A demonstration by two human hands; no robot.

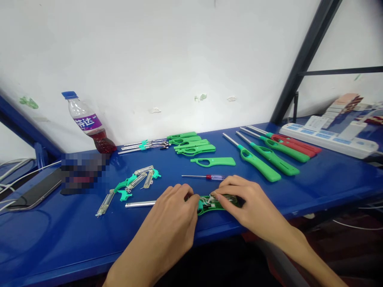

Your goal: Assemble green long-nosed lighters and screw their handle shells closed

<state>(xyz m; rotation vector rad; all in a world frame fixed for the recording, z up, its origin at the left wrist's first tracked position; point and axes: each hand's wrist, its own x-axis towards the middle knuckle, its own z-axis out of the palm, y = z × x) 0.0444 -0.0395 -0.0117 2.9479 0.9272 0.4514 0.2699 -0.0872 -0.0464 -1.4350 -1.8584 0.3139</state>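
An opened green lighter (220,207) lies near the table's front edge, its metal tube pointing left and its inner parts and wires showing. My left hand (179,207) is closed around the joint between tube and handle. My right hand (241,195) pinches small parts inside the handle with thumb and index finger. Just behind the hands lies a screwdriver (214,177) with a clear and red handle. A single green handle half (217,162) rests beyond it. To the left, several clear fuel tanks (137,180) lie among teal plastic pieces (124,195).
Metal tubes (134,148) and stacked green shells (191,145) lie by the wall. Whole green lighters (263,165) and red ones (299,145) sit right, before a white power strip (329,139). A bottle (89,123) and phone (37,191) are left.
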